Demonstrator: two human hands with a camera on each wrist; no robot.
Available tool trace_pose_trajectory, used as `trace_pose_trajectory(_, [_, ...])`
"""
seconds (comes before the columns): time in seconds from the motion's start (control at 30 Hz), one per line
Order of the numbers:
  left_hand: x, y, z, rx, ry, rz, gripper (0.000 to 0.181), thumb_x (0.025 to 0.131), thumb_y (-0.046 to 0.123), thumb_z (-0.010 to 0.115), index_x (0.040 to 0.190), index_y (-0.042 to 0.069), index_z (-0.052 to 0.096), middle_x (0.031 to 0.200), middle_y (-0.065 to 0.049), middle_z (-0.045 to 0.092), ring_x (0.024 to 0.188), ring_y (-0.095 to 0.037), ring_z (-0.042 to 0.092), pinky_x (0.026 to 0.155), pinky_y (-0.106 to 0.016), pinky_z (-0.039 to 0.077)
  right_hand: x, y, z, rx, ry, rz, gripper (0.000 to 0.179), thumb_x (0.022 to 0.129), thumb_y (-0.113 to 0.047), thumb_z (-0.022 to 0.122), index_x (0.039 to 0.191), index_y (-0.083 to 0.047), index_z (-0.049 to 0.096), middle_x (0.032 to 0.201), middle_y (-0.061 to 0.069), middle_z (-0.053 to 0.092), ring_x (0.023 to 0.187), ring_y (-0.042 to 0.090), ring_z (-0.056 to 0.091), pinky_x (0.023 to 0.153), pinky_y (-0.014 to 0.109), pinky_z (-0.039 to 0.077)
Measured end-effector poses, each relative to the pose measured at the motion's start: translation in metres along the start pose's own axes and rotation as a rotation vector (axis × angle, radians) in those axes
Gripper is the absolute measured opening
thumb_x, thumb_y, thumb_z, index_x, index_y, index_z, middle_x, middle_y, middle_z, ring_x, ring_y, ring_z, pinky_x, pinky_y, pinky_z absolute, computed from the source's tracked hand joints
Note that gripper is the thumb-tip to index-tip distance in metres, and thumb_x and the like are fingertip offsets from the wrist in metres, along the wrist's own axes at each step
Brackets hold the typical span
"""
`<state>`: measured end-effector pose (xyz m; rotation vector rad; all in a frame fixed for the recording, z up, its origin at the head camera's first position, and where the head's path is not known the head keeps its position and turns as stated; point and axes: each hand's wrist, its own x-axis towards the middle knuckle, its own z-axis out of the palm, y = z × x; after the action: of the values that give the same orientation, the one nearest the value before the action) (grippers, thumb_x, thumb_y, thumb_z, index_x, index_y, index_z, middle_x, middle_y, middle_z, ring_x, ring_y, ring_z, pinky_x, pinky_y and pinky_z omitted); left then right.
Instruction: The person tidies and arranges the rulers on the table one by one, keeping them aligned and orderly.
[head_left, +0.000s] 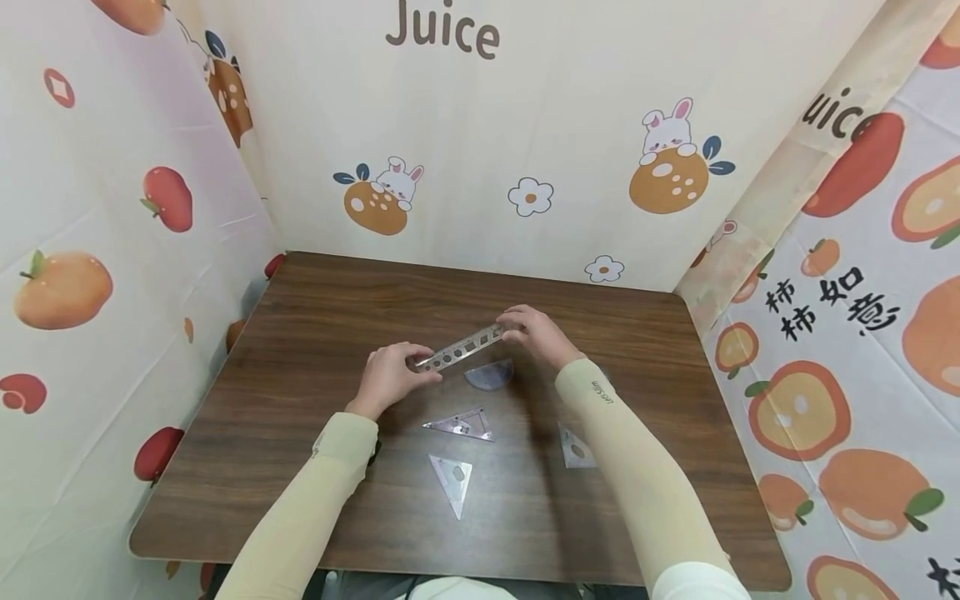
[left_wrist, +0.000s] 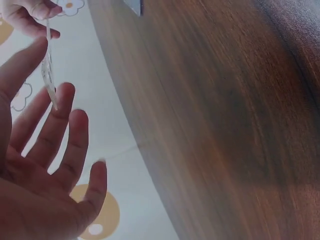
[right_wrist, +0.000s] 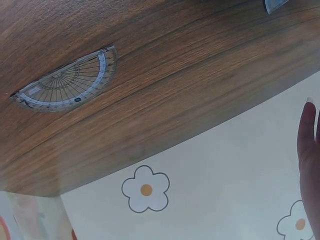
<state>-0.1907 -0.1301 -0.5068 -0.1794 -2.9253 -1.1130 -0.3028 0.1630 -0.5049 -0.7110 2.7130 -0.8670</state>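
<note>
Clear plastic stencil ruler (head_left: 462, 348) is raised over the desk (head_left: 300, 333), long axis running 8 to 2 o'clock in head view. Left hand (head_left: 392, 379) pinches its 8 o'clock end, right hand (head_left: 542, 333) its 2 o'clock end; each grip narrow, on the ruler. End holds probably steady it, cut-outs uncovered. Protractor (head_left: 490, 376) lies toward 4 o'clock, purplish set square (head_left: 468, 426) at 6.

The person's left arm (head_left: 307, 500) and right arm (head_left: 645, 475), both sleeved, reach forward and converge. Left grip (head_left: 392, 379): pinching, thumb (left_wrist: 22, 69) opposed to fanned fingers (left_wrist: 76, 136). Right grip (head_left: 542, 335), farther forward: angled inward, fingers bent in a pinch.
</note>
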Motion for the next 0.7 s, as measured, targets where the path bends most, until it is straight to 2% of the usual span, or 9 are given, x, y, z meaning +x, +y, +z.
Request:
trace_pose_trajectory(0.13, [0.0,0.002,-0.002,-0.014,-0.079,0.017,0.052,0.079,0.039,0.089,0.124,0.017,0.076,0.106,-0.002,0.077,0.083,-0.017,0.06,0.088,-0.041,0.043,0.002,-0.004,-0.001,0.001,-0.016,0.001,0.043,0.097,-0.03,0.068,0.137,-0.014,0.066,0.152,0.01,0.052,0.14,0.033,0.054,0.118,0.049,0.042])
trace_pose_trajectory(0.43, [0.004,-0.003,-0.009,-0.081,-0.213,0.049,0.045,0.089,0.032,0.082,0.129,0.015,0.073,0.102,-0.003,0.074,0.082,-0.017,0.058,0.074,-0.029,0.043,0.003,-0.009,-0.002,-0.031,-0.045,-0.054,0.042,0.098,-0.028,0.067,0.138,-0.013,0.066,0.153,0.014,0.051,0.137,0.034,0.057,0.116,0.048,0.045])
trace_pose_trajectory(0.57, [0.004,-0.006,-0.012,-0.117,-0.275,0.062,0.038,0.095,0.024,0.075,0.131,0.013,0.072,0.108,-0.006,0.075,0.086,-0.02,0.06,0.073,-0.029,0.049,0.004,-0.009,-0.001,-0.04,-0.048,-0.07,0.042,0.098,-0.028,0.067,0.138,-0.014,0.066,0.154,0.014,0.051,0.136,0.033,0.057,0.116,0.048,0.045])
trace_pose_trajectory(0.7, [0.004,-0.008,-0.014,-0.148,-0.307,0.069,0.034,0.099,0.019,0.068,0.133,0.013,0.071,0.119,-0.009,0.076,0.094,-0.019,0.064,0.081,-0.032,0.054,0.005,-0.009,-0.001,-0.043,-0.045,-0.087,0.042,0.099,-0.027,0.067,0.139,-0.013,0.066,0.155,0.015,0.05,0.136,0.034,0.058,0.115,0.049,0.045])
